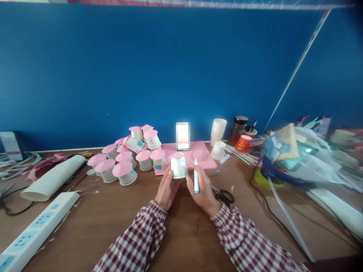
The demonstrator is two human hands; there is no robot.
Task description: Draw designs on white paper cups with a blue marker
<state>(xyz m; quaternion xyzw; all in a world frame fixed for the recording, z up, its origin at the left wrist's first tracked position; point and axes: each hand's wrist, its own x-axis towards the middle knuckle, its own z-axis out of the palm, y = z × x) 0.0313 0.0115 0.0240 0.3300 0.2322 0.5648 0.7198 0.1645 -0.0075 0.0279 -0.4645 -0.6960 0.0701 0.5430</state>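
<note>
My left hand (166, 189) grips a white paper cup (179, 168) by its lower left side. The cup is upside down, with a pink paper top and a band of blue marks near its rim. Between the fingers of my right hand (204, 190) is a white marker with a blue end (196, 177), pointing up. My right fingertips are close to the cup's right side; whether they touch it I cannot tell. Left of my hands, several upturned cups with pink paper cone tops (124, 169) stand in a group, some stacked.
Pink paper sheets (208, 160) lie behind the cup. Black-handled scissors (224, 195) rest by my right wrist. To the right are white cups (218, 150), a red cup (244, 143) and a plastic bag (314, 155). A power strip (39, 224) and a cup stack (53, 179) lie left.
</note>
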